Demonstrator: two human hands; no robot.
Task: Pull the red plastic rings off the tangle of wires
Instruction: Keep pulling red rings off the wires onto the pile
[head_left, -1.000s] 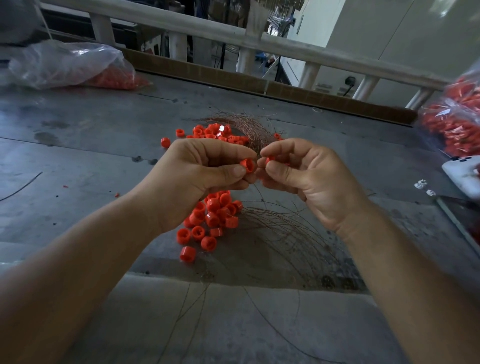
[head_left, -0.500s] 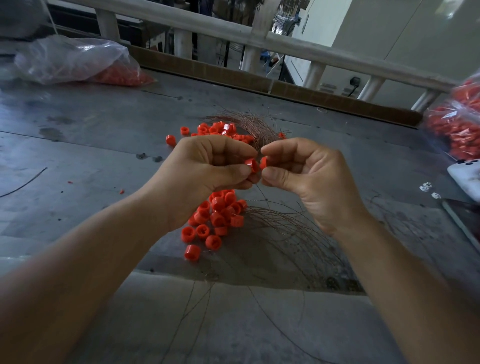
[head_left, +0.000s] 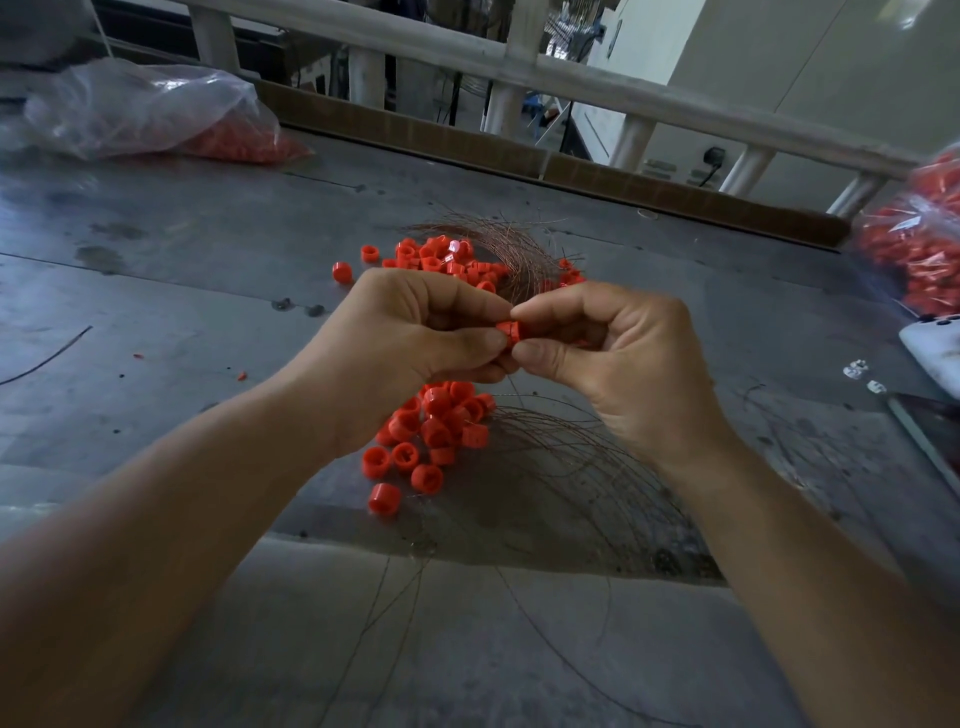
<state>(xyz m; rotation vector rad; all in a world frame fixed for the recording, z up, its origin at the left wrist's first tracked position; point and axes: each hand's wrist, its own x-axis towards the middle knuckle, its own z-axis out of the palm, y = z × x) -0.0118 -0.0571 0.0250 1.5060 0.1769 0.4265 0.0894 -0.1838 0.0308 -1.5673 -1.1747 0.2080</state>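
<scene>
At frame centre the left hand (head_left: 415, 332) and right hand (head_left: 613, 353), a moment ago pinching separate red bits, now close fingertips together on one red ring (head_left: 509, 332) above the wires (head_left: 561, 457), probably starting another pull.

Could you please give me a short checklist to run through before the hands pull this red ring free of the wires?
1. Ring gripped: ok. The red ring is pinched between the left hand and the right hand.
2. Both hands raised above the table: ok.
3. Wire still threaded through the ring: cannot tell; fingers hide it.
4. Which hand holds the wire: cannot tell.
5. Drop spot: ok. The loose ring pile lies on the table just below the hands.
6. Wire tangle clear of the wrists: ok; it rests on the table under the right hand.
</scene>
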